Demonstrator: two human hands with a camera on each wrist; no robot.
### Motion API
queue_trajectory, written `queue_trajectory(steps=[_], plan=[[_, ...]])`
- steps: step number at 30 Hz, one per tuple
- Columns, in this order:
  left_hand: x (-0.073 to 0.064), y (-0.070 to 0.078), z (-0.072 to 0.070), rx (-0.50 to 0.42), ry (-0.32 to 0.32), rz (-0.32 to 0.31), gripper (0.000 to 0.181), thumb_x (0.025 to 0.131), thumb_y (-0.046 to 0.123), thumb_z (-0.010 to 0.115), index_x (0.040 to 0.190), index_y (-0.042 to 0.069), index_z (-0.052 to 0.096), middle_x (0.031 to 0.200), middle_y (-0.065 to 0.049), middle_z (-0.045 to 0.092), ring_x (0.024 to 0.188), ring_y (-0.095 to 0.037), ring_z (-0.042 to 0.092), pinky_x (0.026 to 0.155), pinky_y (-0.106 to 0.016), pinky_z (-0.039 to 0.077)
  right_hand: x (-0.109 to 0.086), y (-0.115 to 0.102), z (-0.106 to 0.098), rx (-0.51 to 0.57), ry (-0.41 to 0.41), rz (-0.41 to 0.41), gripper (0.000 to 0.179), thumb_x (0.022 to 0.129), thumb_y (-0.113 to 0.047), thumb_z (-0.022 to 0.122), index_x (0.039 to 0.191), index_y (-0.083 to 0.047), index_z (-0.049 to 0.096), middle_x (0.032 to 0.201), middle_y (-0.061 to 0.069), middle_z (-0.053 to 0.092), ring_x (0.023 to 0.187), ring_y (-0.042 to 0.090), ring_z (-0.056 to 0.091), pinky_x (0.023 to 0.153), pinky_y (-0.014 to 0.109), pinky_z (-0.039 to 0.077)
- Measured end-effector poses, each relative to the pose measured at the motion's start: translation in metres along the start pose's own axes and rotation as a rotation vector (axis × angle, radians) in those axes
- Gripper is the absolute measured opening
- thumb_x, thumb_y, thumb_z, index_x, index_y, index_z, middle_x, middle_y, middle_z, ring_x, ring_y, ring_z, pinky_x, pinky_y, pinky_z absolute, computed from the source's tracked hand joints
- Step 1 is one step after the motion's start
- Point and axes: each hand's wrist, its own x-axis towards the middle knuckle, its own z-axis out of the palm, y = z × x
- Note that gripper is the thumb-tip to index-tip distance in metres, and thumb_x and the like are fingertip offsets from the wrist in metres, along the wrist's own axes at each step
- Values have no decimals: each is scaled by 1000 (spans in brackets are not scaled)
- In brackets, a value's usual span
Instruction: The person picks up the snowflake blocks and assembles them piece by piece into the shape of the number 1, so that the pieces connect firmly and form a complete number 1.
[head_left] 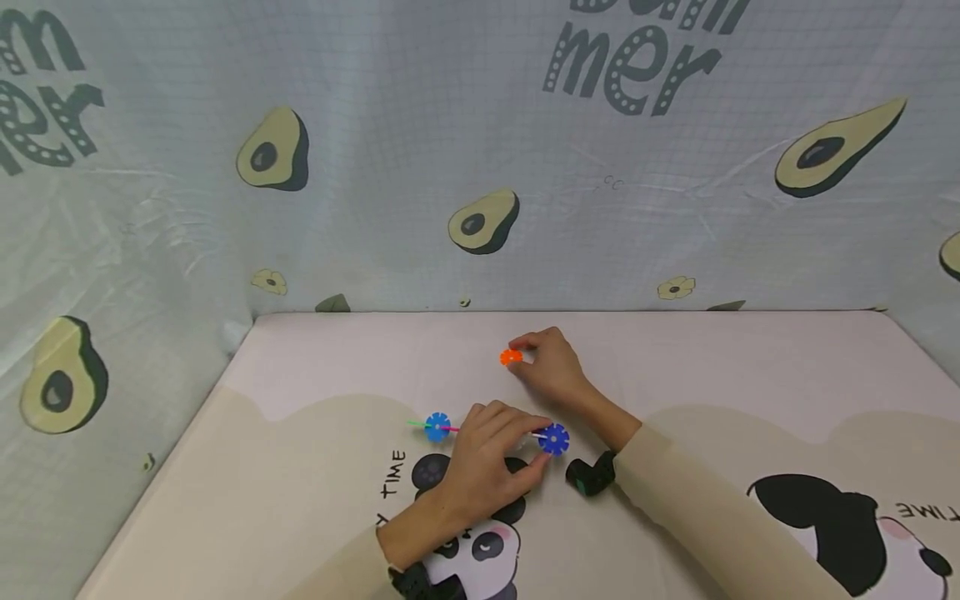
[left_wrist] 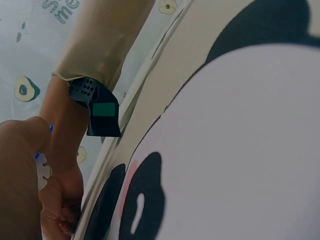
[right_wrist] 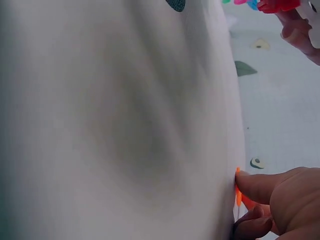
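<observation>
My left hand grips a chain of small notched plastic discs in the head view. A dark blue disc sticks out at its right, between finger and thumb. At the chain's other end shows a light blue disc, with pink and green discs edge-on beside it. The middle of the chain is hidden by the hand. In the left wrist view a white disc peeks out beside the left fingers. Farther back, my right hand pinches an orange notched disc between thumb and finger, close over the table.
The table has a cloth with panda prints and lettering. Behind it hangs a pale curtain printed with avocados. Each wrist wears a black camera mount.
</observation>
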Motion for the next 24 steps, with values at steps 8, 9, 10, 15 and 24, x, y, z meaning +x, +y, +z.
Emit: queue_trajectory(steps=[8,9,10,15,24], plan=[[0,1,-1,-3,-13,-16,33,76,22,78,107,13,69,98,6,66,92,-9,55,74,-22,36,2,-4,-5,-30,-70,9,26,81,-14,74,105,-5,67,97,8,59,87,23,52,77,35,45],[0,1,-1,-3,-14,-16,33,76,22,78,107,13,69,98,6,66,92,-9,55,74,-22,36,2,-4,-6,-17,-80,10,26,81,-14,75,104,-6,66,94,7,60,85,22,53,75,33,45],[0,1,-1,-4,-15,-16,33,76,22,78,107,14,69,98,6,66,92,-9,55,74,-22,36,2,-3,-7,0,-89,9,26,81,-14,75,104,-6,65,92,6,60,82,21,53,73,32,45],[0,1,-1,-3,-11,-11,33,76,21,78,106,14,69,97,6,66,92,-9,55,73,-22,36,2,5,-13,83,-121,-30,21,83,-15,74,100,-9,63,82,3,61,73,18,54,65,28,44],[0,1,-2,6,-23,-22,33,76,22,78,107,15,69,96,7,66,93,-9,55,73,-23,36,1,7,-24,70,-169,-32,23,86,-18,72,108,-14,69,75,-1,63,62,15,58,59,28,44]])
